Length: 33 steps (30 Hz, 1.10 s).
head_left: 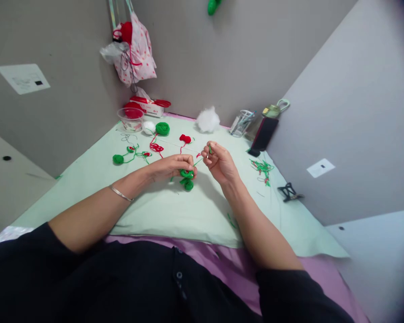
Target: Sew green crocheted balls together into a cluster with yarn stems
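Note:
My left hand (176, 165) is closed around a small green crocheted piece (187, 183) with a bit of red on it, held over the middle of the table. To its right, my right hand (222, 165) is raised with the fingertips pinched on green yarn (209, 149). A thin strand stretches between the crocheted piece and the right fingers. Whether a needle is also in that pinch is too small to tell. Just behind the hands lies a small red crocheted piece (185, 139) with a red tail.
Left on the table (148, 220) are small green-and-red pieces (131, 149), a green yarn ball (162, 128) and a clear tub (130, 120). White stuffing (208, 120) sits at the back. Rightward are a phone (264, 134), yarn scraps (262, 168) and a black clip (290, 192).

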Tool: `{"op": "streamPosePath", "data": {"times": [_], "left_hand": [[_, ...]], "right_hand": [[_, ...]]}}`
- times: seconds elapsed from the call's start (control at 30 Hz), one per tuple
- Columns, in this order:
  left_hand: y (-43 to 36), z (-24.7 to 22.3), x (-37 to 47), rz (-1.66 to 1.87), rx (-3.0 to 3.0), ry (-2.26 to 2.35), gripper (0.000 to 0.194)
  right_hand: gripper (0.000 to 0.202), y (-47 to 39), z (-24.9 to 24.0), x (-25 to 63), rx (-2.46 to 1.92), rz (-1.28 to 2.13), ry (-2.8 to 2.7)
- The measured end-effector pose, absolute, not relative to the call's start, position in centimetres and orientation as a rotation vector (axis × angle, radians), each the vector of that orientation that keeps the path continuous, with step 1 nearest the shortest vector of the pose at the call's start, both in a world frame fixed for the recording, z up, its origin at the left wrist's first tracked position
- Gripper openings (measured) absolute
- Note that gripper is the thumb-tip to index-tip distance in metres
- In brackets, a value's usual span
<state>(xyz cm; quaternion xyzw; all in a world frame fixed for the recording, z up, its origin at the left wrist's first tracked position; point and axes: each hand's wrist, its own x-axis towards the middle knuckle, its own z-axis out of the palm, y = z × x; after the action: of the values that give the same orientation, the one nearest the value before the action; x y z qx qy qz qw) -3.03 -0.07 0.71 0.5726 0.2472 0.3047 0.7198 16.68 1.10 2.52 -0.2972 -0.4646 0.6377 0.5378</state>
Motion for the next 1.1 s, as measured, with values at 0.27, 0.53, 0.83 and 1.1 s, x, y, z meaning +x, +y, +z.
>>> {"op": "streamPosePath", "data": {"times": [0.27,0.53,0.83,1.1], "left_hand": [[-0.4,1.5,-2.9,0.813,1.29,0.701,0.032],[0.2,1.4,-2.9,1.008,1.308,0.793,0.035],[-0.1,1.7,-2.9,1.063,1.218,0.757,0.03],[0.5,1.1,-3.2,1.073,1.379,0.82,0.034]], "right_hand": [[0.036,1.0,2.7,16.9,-0.728,1.414,-1.183],[0.032,1.2,2.2,16.7,-0.805,1.291,-1.248],[0.029,1.0,2.2,16.3,-0.857,1.061,-1.305],[0.029,1.3,2.2,16.5,-0.877,1.069,-1.268]]}}
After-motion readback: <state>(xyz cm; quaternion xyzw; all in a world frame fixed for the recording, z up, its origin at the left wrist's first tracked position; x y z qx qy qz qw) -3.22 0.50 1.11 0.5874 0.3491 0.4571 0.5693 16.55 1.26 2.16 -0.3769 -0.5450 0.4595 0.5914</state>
